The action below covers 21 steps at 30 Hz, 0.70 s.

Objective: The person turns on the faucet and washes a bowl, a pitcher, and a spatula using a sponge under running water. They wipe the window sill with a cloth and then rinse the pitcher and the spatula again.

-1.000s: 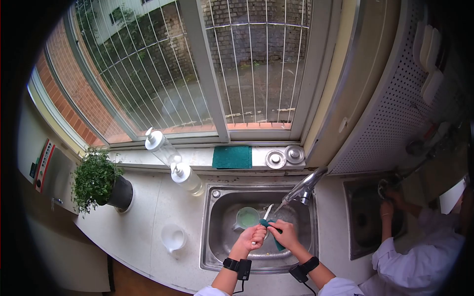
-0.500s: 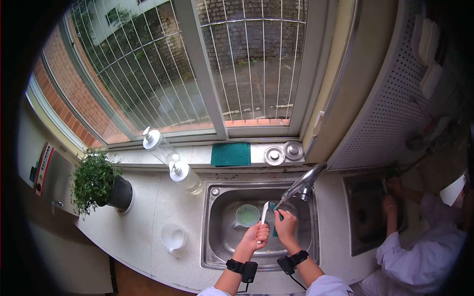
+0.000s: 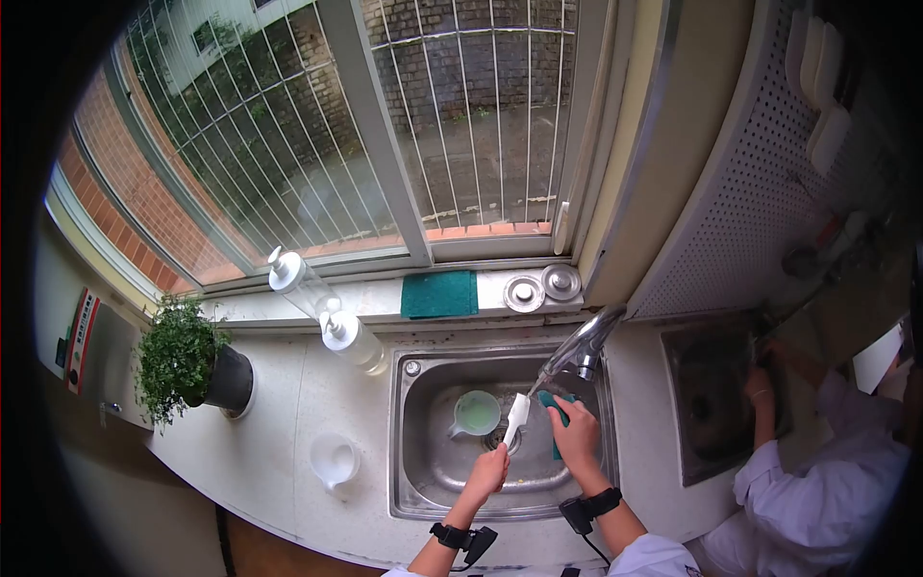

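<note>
Head view: over the sink [image 3: 415, 452], the left hand [image 3: 488, 473] clasps the white spatula [image 3: 519, 415] by its handle, seemingly leaving the blade free near the tap [image 3: 583, 344]; the right hand [image 3: 579, 438] grasps a green pad [image 3: 549, 397], its edge exposed toward the blade.

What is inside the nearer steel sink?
A translucent cup with pale green contents; a round metal drain partly hidden by the flat white utensil. The right hand hides part of the sink.

Cup [image 3: 476, 412] in sink [image 3: 435, 457]; utensil [image 3: 516, 419] right, pad [image 3: 547, 398] farther right.
</note>
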### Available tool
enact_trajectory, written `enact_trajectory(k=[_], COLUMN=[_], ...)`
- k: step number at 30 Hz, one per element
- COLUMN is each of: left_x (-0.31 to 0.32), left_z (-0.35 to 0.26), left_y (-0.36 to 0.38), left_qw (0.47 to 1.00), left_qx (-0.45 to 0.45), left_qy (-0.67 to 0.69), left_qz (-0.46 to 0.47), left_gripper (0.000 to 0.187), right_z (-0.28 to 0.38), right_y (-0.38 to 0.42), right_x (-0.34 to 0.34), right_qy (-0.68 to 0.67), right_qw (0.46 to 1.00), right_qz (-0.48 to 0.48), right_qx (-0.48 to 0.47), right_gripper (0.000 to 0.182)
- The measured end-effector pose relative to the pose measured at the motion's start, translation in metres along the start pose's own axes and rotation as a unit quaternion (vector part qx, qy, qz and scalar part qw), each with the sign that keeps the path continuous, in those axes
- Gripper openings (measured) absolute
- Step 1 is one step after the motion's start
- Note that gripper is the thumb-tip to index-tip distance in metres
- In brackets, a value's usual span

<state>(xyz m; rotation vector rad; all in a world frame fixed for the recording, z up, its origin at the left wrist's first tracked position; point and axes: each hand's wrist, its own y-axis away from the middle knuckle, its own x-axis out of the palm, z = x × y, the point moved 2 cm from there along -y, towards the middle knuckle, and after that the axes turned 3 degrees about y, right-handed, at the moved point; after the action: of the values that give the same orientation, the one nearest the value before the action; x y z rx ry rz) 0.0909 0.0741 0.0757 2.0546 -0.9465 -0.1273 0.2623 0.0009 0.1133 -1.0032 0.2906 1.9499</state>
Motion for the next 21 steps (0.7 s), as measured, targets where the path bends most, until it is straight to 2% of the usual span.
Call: enact_trajectory(k=[3,7,10,11,13,14,15,18,20,21], left_x=[-0.003,-0.015,-0.015,-0.014,-0.013,-0.014,-0.016,-0.018,-0.019,-0.017], left_z=[0.01,0.014,-0.003,-0.011,-0.026,-0.029,-0.03,-0.032,-0.033,-0.033], left_y=[-0.001,0.004,0.03,0.04,0.057,0.059,0.06,0.06,0.056,0.053], left_qw=[0.989,0.967,0.875,0.842,0.766,0.766,0.766,0.777,0.782,0.788], left_qx=[0.084,0.149,0.312,0.315,0.31,0.311,0.312,0.314,0.308,0.298], left_qy=[-0.117,-0.198,-0.344,-0.405,-0.516,-0.511,-0.505,-0.478,-0.471,-0.466], left_qz=[-0.034,-0.05,-0.139,-0.169,-0.226,-0.236,-0.245,-0.264,-0.266,-0.269], left_gripper=[0.046,0.045,0.036,0.032,0.025,0.023,0.022,0.018,0.018,0.018], right_z=[0.026,0.012,-0.05,-0.052,-0.053,-0.056,-0.065,-0.071,-0.027,0.0], right_y=[0.011,-0.005,-0.02,-0.021,-0.021,-0.018,-0.015,-0.004,0.002,0.008], right_x=[0.0,0.032,0.085,0.084,0.077,0.074,0.073,0.078,0.044,0.023], right_qy=[0.024,-0.005,-0.144,-0.234,-0.377,-0.437,-0.473,-0.411,-0.224,-0.123], right_qw=[0.99,0.996,0.987,0.956,0.855,0.782,0.733,0.872,0.971,0.992], right_qz=[0.085,0.086,0.068,0.142,0.229,0.266,0.287,0.091,0.026,-0.009], right_qx=[-0.108,-0.032,-0.001,0.103,0.274,0.356,0.396,0.249,0.078,-0.011], right_gripper=[0.026,0.026,0.031,0.039,0.039,0.039,0.037,0.03,0.028,0.027])
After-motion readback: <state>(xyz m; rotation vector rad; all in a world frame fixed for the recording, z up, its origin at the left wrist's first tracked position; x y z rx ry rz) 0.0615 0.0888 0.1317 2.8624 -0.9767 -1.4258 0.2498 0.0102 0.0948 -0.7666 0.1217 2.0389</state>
